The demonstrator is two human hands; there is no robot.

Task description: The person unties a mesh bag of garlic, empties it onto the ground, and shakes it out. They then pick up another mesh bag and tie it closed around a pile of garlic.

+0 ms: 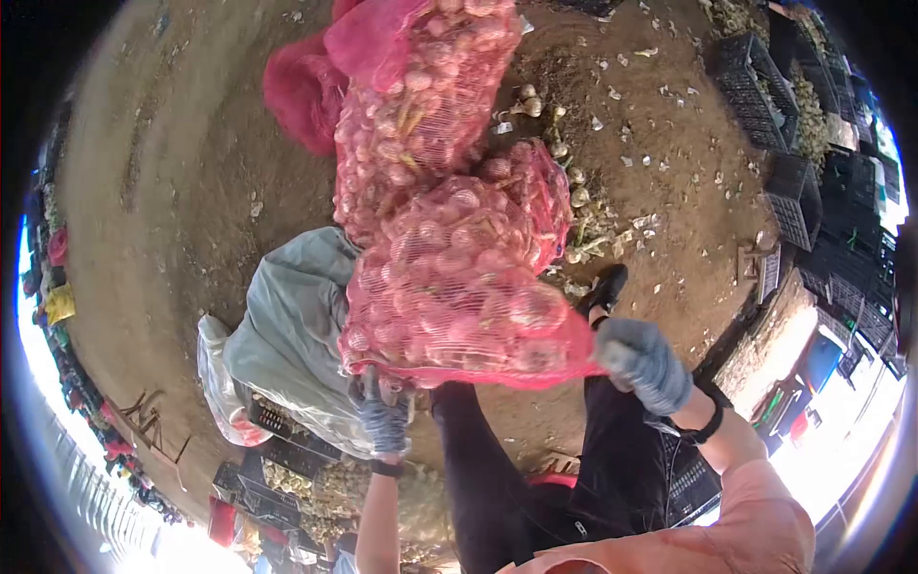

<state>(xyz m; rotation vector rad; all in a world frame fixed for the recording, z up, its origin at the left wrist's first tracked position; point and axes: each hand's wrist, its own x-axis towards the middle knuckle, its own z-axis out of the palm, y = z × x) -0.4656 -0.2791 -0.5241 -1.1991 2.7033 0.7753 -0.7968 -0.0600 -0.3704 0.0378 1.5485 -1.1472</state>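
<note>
A pink mesh sack (449, 287) full of garlic bulbs lies in front of my legs, its near end pulled up toward me. My right hand (650, 364), in a grey-blue knitted glove, is closed around the sack's right corner and stretches it out to the side. At the near left edge of the same sack is my left hand (384, 416), gloved alike, its fingers gripping the mesh. Beyond, a second filled mesh sack (421, 115) touches the first one, with loose pink netting (306, 91) at its side.
A pale grey plastic sheet (296, 325) lies left of the sack. Loose garlic bulbs (526, 100) and husks are scattered over the dirt floor (660, 220). Dark plastic crates (755, 91) stand along the right, and a metal frame (153, 426) is at the lower left.
</note>
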